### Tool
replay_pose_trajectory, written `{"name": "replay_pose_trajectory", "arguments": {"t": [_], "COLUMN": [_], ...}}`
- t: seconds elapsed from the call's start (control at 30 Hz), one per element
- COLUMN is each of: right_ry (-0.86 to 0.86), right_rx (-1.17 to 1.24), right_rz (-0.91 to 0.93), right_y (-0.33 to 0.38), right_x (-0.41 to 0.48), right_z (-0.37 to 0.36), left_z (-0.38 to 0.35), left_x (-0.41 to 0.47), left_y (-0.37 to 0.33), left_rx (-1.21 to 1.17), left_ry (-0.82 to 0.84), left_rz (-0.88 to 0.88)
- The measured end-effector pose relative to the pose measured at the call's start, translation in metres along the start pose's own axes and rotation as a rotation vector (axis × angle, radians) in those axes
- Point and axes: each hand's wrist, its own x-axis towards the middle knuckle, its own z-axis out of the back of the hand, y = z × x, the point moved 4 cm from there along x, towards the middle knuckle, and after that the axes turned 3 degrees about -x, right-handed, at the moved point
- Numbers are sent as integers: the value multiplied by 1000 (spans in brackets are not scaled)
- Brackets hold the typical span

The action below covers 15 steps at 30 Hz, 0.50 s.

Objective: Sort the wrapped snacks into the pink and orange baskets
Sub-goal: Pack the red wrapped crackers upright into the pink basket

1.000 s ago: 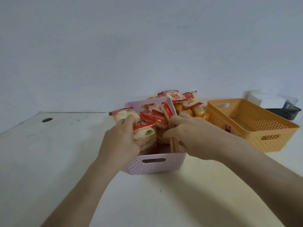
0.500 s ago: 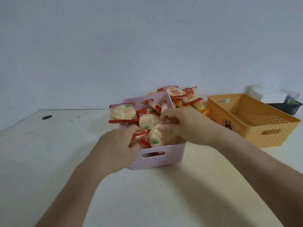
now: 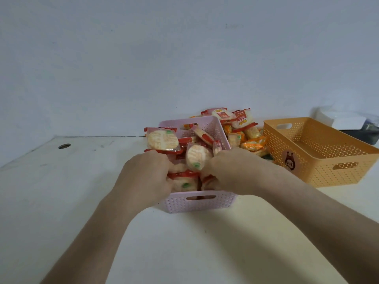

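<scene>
I'm packing the pink basket (image 3: 202,204): left hand (image 3: 148,178) and right hand (image 3: 232,171) both clutch wrapped snacks (image 3: 195,156) heaped inside. Next, I'd judge, the loose pile (image 3: 249,138) beside the orange basket (image 3: 328,168) needs sorting.

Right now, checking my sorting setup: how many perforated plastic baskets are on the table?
2. The pink basket sits centre, full of wrapped snacks, left hand and right hand in it; the orange basket stands to its right, nothing visible inside.
</scene>
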Motion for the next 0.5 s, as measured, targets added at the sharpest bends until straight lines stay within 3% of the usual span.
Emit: {"name": "replay_pose_trajectory", "arguments": {"t": [0.13, 0.23, 0.33, 0.43, 0.5], "right_ry": [116, -93, -424, -395, -377], "right_rx": [178, 524, 405, 376, 386], "right_rz": [-59, -93, -182, -236, -257], "right_y": [-11, -17, -29, -31, -29], "right_x": [-4, -8, -13, -11, -8], "right_z": [-8, -1, 2, -6, -8], "left_z": [-6, -11, -7, -8, -13], "left_x": [-5, -6, 2, 19, 26], "left_y": [3, -10, -16, -15, -15], "left_rx": [113, 296, 224, 56, 18], "left_ry": [69, 183, 183, 62, 95], "left_rz": [-113, -145, -134, -123, -77]}}
